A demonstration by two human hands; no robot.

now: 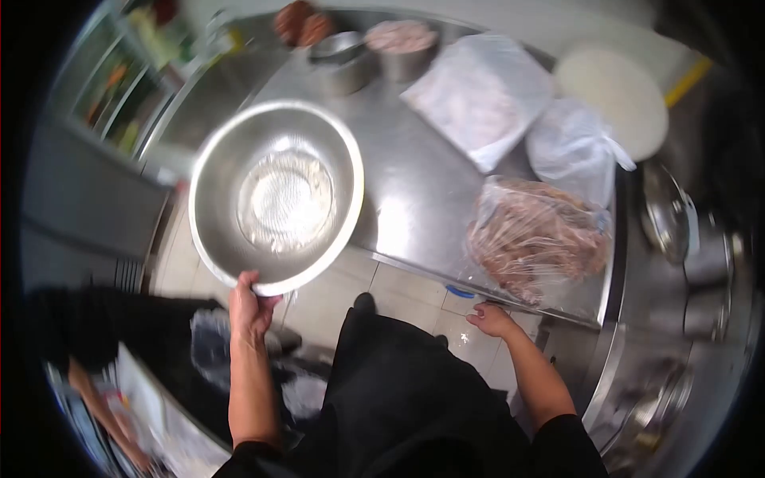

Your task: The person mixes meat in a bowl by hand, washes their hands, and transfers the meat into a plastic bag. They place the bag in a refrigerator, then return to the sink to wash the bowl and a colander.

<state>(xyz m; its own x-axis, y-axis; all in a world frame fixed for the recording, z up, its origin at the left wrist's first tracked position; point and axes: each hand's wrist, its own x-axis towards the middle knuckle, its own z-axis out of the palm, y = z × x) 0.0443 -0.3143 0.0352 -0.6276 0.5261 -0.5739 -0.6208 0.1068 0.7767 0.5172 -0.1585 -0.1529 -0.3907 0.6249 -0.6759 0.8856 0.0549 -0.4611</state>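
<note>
A large steel mixing bowl [215, 175], wide and round, is gripped at its near rim by my left hand [253, 307]. The bowl is tilted so I look down into it; a little wet residue and some pale bits lie around its shiny bottom. My right hand [490, 320] is free, its fingers loosely bent and slightly apart, just below the front edge of the steel table [398, 183]. Closest to that hand, on the table, is a clear plastic bag of raw meat [542, 239].
Behind the meat lie a white plastic bag [478, 95], a knotted bag [570, 147] and a round pale board [613, 99]. Steel containers [343, 68] stand at the back. Pot lids [668, 211] are at right. Another person's arm [103, 410] shows at lower left.
</note>
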